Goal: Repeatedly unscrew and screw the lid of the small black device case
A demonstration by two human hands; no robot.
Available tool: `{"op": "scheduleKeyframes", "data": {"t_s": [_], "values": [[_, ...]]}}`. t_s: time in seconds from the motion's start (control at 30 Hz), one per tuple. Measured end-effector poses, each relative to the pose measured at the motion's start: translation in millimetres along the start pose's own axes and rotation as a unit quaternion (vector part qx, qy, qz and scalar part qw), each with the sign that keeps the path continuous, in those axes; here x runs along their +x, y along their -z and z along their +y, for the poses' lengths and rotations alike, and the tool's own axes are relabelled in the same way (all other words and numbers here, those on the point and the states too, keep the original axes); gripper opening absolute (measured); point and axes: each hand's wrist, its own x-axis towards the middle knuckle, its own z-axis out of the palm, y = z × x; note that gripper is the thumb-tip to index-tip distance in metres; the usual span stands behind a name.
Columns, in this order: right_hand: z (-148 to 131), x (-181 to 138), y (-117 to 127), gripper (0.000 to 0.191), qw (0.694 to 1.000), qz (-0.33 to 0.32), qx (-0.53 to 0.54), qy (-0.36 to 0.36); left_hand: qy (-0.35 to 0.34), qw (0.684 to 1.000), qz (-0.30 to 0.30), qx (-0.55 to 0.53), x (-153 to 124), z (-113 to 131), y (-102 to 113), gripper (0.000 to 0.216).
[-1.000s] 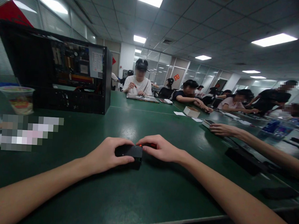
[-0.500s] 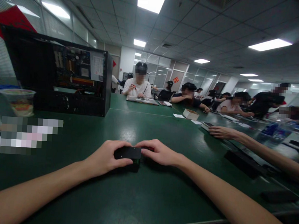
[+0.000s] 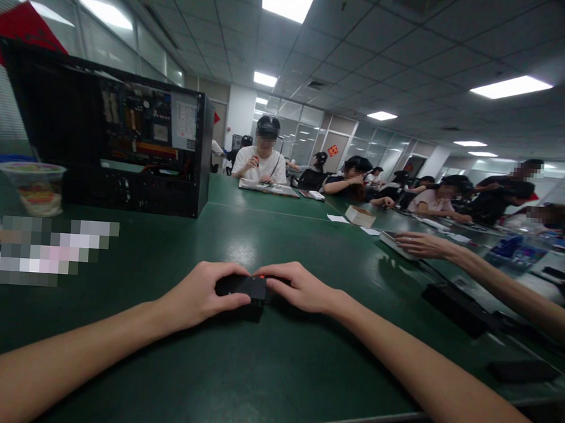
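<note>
Well back from the near edge of the glossy green table (image 3: 263, 376), a clear plastic cup (image 3: 39, 190) stands before a boxy black computer case (image 3: 97, 190), open-sided. Nearer that edge, my left hand (image 3: 201, 296) has its grip around a small black block (image 3: 253, 289), smooth, flat-topped, square-cornered. My right hand (image 3: 306, 289) is at the block's right end, a red spot (image 3: 262, 276) by its fingertips; whether that grip holds anything, I cannot tell.
</note>
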Motion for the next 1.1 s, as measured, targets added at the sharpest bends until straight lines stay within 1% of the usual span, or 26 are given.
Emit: {"op": "scheduleKeyframes", "data": {"t_s": [0.13,0.27,0.33,0.5,0.57,0.67,0.77,0.83,0.9,0.97,1.1], "values": [[2,1,-3,0.037,0.997,-0.007,0.067,-0.048,0.003,1.0,0.004,0.0,1,1,0,0.039],[2,2,-3,0.036,0.995,-0.01,0.085,-0.058,0.002,1.0,0.008,0.011,0,2,-1,0.039],[1,2,-1,0.034,0.997,-0.009,0.064,-0.045,-0.002,1.0,0.006,0.022,0,2,0,0.039],[-1,1,14,0.03,0.999,-0.012,-0.018,0.035,-0.011,1.0,-0.006,0.021,2,4,3,0.038],[-1,-1,21,0.027,0.999,-0.008,-0.034,0.039,-0.004,1.0,-0.003,0.013,3,4,6,0.037],[3,-3,29,0.027,0.998,-0.004,-0.057,0.014,-0.015,0.999,-0.001,0.03,4,4,10,0.038],[7,-5,32,0.029,0.997,-0.016,-0.075,-0.006,-0.037,0.997,-0.008,0.061,3,4,13,0.041],[8,-5,34,0.03,0.997,-0.024,-0.08,-0.005,-0.028,0.998,-0.003,0.062,3,5,14,0.041],[8,-6,37,0.029,0.996,-0.026,-0.088,-0.01,-0.002,0.999,0.009,0.051,4,5,15,0.04],[8,-5,39,0.027,0.993,-0.028,-0.108,-0.027,0.006,0.999,0.014,0.051,6,4,17,0.042],[7,-2,36,0.028,0.984,-0.022,-0.159,-0.082,-0.039,0.995,0.008,0.09,6,-1,21,0.042]]}}
